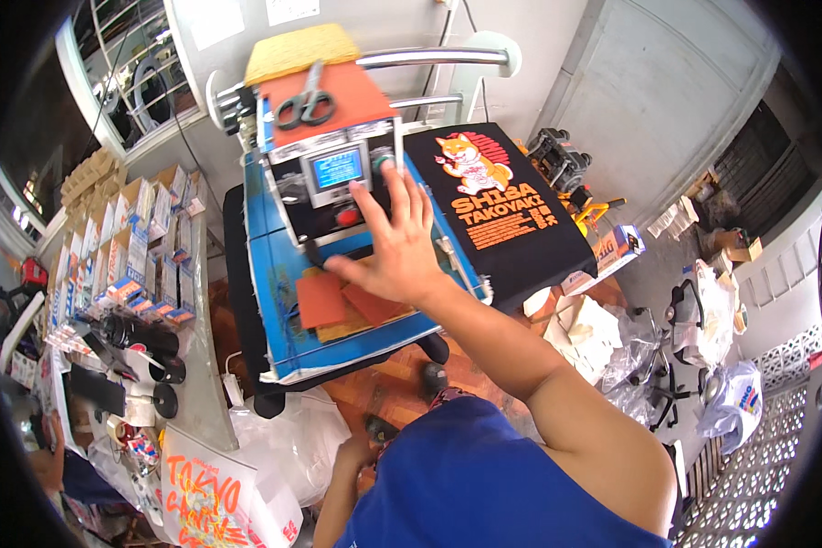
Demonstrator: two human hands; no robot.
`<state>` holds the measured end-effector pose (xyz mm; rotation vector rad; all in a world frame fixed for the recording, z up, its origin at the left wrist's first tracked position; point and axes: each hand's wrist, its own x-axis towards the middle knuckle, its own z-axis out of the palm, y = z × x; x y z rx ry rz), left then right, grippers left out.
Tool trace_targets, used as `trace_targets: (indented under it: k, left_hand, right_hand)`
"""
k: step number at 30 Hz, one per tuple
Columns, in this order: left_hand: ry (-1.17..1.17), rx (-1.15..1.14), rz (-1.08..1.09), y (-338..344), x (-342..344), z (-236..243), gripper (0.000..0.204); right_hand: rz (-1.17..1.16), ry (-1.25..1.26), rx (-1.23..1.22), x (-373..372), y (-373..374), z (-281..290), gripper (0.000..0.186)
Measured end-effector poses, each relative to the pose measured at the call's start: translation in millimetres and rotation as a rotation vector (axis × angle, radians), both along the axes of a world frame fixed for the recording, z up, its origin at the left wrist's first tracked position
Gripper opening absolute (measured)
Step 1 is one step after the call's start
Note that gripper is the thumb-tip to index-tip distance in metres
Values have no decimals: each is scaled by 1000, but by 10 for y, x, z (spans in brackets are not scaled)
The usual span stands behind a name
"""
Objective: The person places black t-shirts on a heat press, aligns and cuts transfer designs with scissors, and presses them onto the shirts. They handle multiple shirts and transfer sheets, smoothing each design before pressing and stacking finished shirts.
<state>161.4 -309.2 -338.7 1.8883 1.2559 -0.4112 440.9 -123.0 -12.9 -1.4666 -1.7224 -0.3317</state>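
Head view: looked down from above on a workshop bench and floor, edges bent by the fisheye.
Heat press (283,301): blue, boxy, largest thing in view, set on a dark stand; control head facing up with small lit screen (337,168) and red round button (348,217).
Black shirt (498,215): spread flat just right of the control head, printed side up, orange dog design showing; near edge hanging over the platen side.
Orange pad (333,89): flat on top of the press, scissors (306,102) lying loose on it, yellow foam behind.
Right hand (393,242): fingers spread wide, palm down against the control head beside the screen, thumb near the dark handle; gripped nothing, only pressed or rested.
Left hand (352,457): low by the body, below the press, mostly hidden behind the blue sleeve; open or closed could not be told.
Boxes (123,242): rows of small cartons on the left shelf, well apart from the hands.
Risk, judged: scissors likely to slide off if the head swung or jolted; shirt edge could crease or catch under the plate; spread fingers near the hot plate could be burned.
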Motion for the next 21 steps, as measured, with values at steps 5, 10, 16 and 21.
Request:
trace_targets:
  k: [5, 10, 16, 21]
  left_hand:
    - [-343, -275, 296, -106, 635, 246, 51]
    - [-659, -207, 518, 105, 1802, 92, 54]
    - [-1194, -980, 1500, 537, 3577, 418, 57]
    - [-1244, -781, 1207, 338, 3558, 549, 38]
  right_hand:
    - [-388, 242, -134, 2018, -399, -832, 53]
    - [-901, 288, -324, 4397, -1367, -1844, 50]
    - [-233, 1841, -757, 6066, -2039, -3055, 54]
    - [-8, 1394, -876, 6502, -2085, -2399, 57]
